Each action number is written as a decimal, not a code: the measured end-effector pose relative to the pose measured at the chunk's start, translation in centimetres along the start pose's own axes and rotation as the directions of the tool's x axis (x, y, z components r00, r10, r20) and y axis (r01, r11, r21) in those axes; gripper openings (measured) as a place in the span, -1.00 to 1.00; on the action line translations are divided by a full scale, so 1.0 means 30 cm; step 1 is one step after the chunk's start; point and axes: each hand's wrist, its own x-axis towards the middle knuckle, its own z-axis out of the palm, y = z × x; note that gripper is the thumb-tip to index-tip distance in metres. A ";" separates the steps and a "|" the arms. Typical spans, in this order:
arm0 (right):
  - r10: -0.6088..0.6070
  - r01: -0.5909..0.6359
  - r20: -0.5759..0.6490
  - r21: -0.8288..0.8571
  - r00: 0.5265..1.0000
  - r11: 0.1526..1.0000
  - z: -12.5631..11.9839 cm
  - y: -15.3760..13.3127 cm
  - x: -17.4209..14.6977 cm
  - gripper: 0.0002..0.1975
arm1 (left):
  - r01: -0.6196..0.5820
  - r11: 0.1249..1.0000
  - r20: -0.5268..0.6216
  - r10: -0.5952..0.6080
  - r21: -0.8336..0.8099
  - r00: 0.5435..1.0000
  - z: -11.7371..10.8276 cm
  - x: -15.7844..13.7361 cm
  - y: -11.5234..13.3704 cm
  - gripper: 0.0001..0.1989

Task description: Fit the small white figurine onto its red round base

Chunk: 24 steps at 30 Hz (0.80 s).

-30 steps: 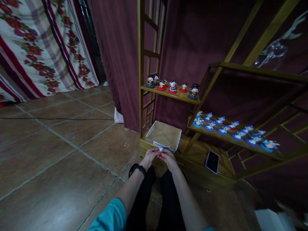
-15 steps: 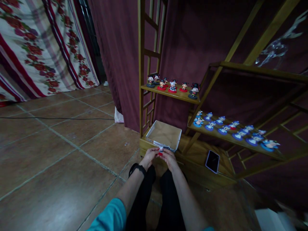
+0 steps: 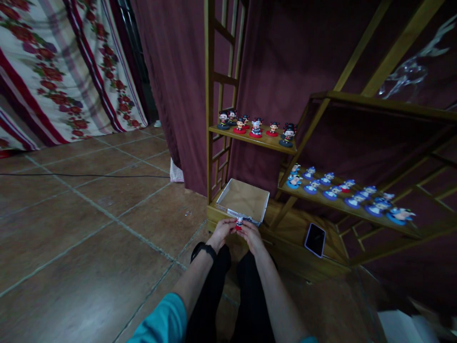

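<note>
A small figurine (image 3: 239,222) with a white head and a red base is held upright between my two hands. My left hand (image 3: 223,231) pinches its left side, and my right hand (image 3: 251,233) grips it from the right. Just beyond my fingers lies a shallow open cardboard box (image 3: 246,197) on the low wooden ledge. On the upper shelf (image 3: 262,141) stand several figurines with black or red bases, among them a white-haired figurine (image 3: 256,127) that looks similar.
A lower right shelf (image 3: 314,200) carries several blue-and-white figurines (image 3: 332,192). A tablet or phone (image 3: 315,239) lies on the ledge at right. Maroon curtains (image 3: 178,95) hang behind the wooden rack. A black cable (image 3: 85,175) crosses the tiled floor.
Almost nothing differs. The figurine stays between both hands, with only a very slight shift of it.
</note>
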 end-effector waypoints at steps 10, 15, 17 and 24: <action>0.008 -0.008 -0.020 -0.029 1.000 1.000 0.004 -0.008 -0.005 -0.67 | -0.044 0.998 0.023 0.043 0.053 0.999 0.011 -0.011 0.003 -0.74; 0.006 -0.006 0.018 -0.042 1.000 0.999 0.004 -0.010 -0.007 -0.69 | -0.061 0.995 0.021 0.060 0.078 0.998 0.013 -0.011 0.003 -0.76; 0.008 -0.008 0.001 -0.042 1.000 0.999 0.002 -0.006 -0.003 -0.70 | -0.060 0.995 0.026 0.058 0.084 0.998 0.012 -0.011 0.004 -0.75; 0.002 -0.002 0.004 -0.042 1.000 0.999 -0.005 0.005 0.008 -0.68 | -0.060 0.995 0.017 0.059 0.076 0.998 0.010 -0.011 0.004 -0.75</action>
